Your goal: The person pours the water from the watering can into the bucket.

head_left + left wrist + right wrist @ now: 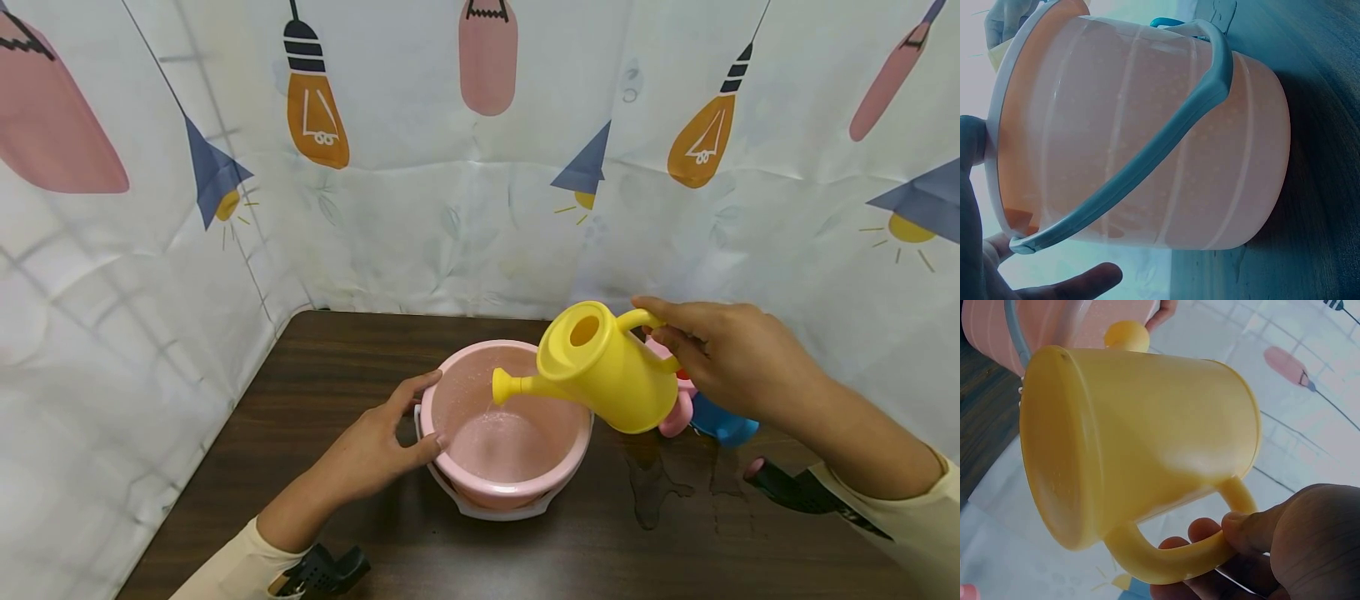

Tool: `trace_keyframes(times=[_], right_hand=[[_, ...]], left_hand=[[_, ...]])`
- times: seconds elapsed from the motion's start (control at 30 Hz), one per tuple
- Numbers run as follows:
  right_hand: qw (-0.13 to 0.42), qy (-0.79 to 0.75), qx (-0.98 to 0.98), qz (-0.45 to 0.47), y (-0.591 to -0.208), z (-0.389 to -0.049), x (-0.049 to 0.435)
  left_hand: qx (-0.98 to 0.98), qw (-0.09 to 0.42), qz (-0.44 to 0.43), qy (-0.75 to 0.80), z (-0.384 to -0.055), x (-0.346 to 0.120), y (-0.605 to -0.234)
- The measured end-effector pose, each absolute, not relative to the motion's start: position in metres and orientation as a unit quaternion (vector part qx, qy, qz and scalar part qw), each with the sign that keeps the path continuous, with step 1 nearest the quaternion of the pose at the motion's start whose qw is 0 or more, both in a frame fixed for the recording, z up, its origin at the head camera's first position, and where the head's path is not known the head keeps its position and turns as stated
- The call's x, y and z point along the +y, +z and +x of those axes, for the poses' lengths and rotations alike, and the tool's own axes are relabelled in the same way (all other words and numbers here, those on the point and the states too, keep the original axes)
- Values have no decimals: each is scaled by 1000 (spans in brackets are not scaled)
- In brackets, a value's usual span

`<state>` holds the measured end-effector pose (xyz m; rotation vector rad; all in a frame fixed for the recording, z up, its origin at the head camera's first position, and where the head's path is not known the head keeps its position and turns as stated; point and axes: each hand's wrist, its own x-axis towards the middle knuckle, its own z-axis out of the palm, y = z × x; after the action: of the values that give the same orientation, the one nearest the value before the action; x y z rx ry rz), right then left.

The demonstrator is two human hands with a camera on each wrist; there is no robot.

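Note:
My right hand grips the handle of a yellow watering can, thumb and fingers round it in the right wrist view. The can is tilted, its spout over the inside of a pink bucket. A thin trickle falls from the spout into the bucket. On the bucket's left side my left hand holds the rim, with the thumb over the edge. One finger sticks out apart from the wall in the left wrist view. The bucket's grey-white handle hangs down against its side.
Behind the can, partly hidden, are a pink object and a blue object. Spilled water lies on the dark wooden table to the right. A printed white curtain stands behind and to the left.

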<state>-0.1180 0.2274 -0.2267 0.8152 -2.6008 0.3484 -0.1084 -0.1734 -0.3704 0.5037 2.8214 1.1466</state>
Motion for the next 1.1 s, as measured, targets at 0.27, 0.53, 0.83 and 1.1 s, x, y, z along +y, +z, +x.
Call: trace_keyframes(times=[0.27,0.53,0.83,1.1], right_hand=[[200,125,-927,293,-227,-118,227],[203,124,-926,295,-227,-118,228],[200,122,-926,296,-227,-118,228],[198,123,-928,292,-227,-117,228]], left_hand=[[913,28,164,374,-108,-174,-370],[915,29,164,368,-108,-174,-370],[914,25,166,369,-108,-174,-370],[912,22,169,372,-109,-174,-371]])
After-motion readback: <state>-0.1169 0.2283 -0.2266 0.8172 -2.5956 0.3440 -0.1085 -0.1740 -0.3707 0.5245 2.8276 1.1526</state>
